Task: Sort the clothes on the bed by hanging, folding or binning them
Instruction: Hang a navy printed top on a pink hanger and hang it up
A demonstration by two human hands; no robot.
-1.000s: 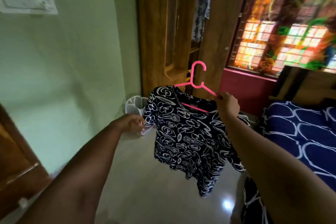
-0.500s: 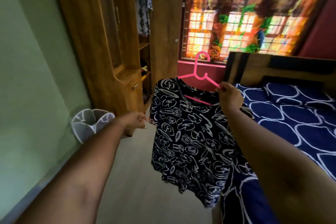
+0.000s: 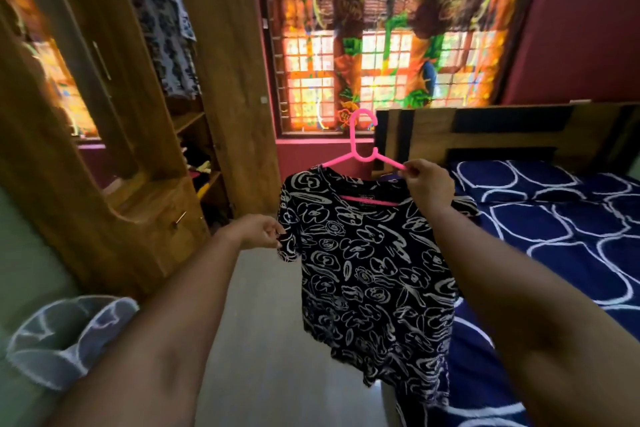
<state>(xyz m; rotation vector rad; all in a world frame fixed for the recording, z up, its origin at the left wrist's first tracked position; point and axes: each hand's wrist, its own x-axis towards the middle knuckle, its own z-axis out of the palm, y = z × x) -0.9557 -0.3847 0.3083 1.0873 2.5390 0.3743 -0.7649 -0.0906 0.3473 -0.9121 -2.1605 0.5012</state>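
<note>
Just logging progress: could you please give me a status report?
Right hand pinches pink hanger. Left hand pinches sleeve of patterned top. Top on hanger, not yet in wardrobe.

The shirt (image 3: 363,270) hangs on the hanger (image 3: 362,151) before me, wardrobe (image 3: 235,80) to my left, bed (image 3: 571,236) to my right, window (image 3: 381,62) behind them, basket (image 3: 62,340) at my near left.

The hanger (image 3: 352,139) is smooth pink plastic, the top (image 3: 363,263) soft matt cloth, the wardrobe (image 3: 235,80) grained wood with slight sheen, the floor (image 3: 270,340) smooth and glossy, the bedsheet (image 3: 554,225) matt cloth.
</note>
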